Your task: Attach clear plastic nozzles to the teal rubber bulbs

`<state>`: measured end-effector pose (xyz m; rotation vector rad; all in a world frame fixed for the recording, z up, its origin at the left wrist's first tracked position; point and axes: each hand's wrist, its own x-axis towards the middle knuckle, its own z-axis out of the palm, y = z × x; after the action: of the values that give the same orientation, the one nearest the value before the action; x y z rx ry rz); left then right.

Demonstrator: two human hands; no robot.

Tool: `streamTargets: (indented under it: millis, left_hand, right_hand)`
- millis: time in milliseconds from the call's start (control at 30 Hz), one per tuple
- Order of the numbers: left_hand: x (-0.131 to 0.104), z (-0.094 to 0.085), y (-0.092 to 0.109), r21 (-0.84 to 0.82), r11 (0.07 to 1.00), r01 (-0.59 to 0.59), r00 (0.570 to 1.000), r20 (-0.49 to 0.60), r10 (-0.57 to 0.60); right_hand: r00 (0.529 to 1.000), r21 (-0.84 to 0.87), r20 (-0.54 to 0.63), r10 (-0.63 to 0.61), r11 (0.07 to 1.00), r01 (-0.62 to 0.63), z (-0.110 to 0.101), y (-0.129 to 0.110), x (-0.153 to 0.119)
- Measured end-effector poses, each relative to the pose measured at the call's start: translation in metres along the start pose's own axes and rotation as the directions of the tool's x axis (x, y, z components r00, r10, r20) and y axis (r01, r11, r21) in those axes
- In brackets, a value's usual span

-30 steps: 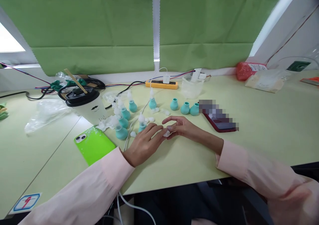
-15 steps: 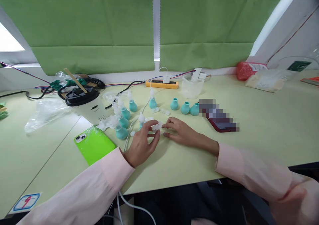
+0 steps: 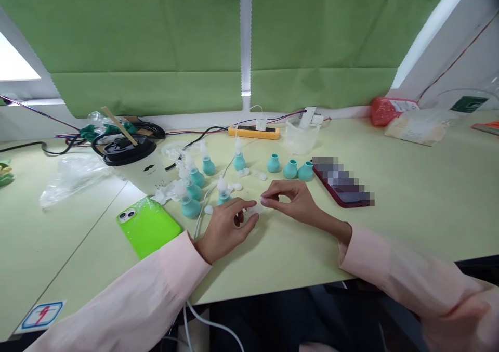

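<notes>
My left hand (image 3: 228,227) curls its thumb and fingers around a clear plastic piece (image 3: 251,209) close to the table. Just right of it, my right hand (image 3: 290,201) pinches something small and whitish between thumb and fingertips, too small to name. Several teal bulbs with clear tips, one of them a bulb (image 3: 190,206), stand to the left of my hands. Beyond my right hand are three teal bulbs without tips, the middle one a bare bulb (image 3: 290,169). Small clear pieces (image 3: 259,175) lie between these groups.
A green phone (image 3: 150,227) and a lidded paper cup (image 3: 140,170) are at left. A dark red phone (image 3: 343,185) lies at right. Behind are a yellow power strip (image 3: 249,132) and a clear plastic cup (image 3: 301,139). A white cable runs among the bulbs.
My right hand has risen slightly and closed into a pinch on something small. My left hand has shifted a little right and lower with the clear piece.
</notes>
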<state>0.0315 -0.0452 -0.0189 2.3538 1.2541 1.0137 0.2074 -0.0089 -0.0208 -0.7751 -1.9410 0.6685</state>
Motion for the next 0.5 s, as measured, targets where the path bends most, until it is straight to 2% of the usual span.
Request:
streamTargets:
  millis: [100,233,367,500]
  left_hand:
    - [0.0001,0.0014,-0.0007,-0.116,0.992,0.051,0.998,0.047,-0.046]
    - [0.0008,0.0047,-0.0033,-0.247,0.951,0.187,0.982,0.062,-0.177]
    - [0.0016,0.0058,-0.0046,-0.327,0.91,0.257,0.965,0.044,-0.257]
    - [0.001,0.005,-0.0051,-0.369,0.884,0.287,0.956,0.058,-0.286]
  right_hand:
    - [0.998,0.057,0.062,-0.021,0.998,0.017,0.0002,-0.0048,-0.0014]
    - [0.985,-0.029,0.099,-0.144,0.989,0.148,0.0016,-0.0044,-0.003]
    - [0.971,-0.105,0.096,-0.22,0.968,0.229,0.0027,-0.0019,-0.0031]
    - [0.957,-0.144,0.077,-0.279,0.947,0.287,0.004,-0.0009,-0.0037]
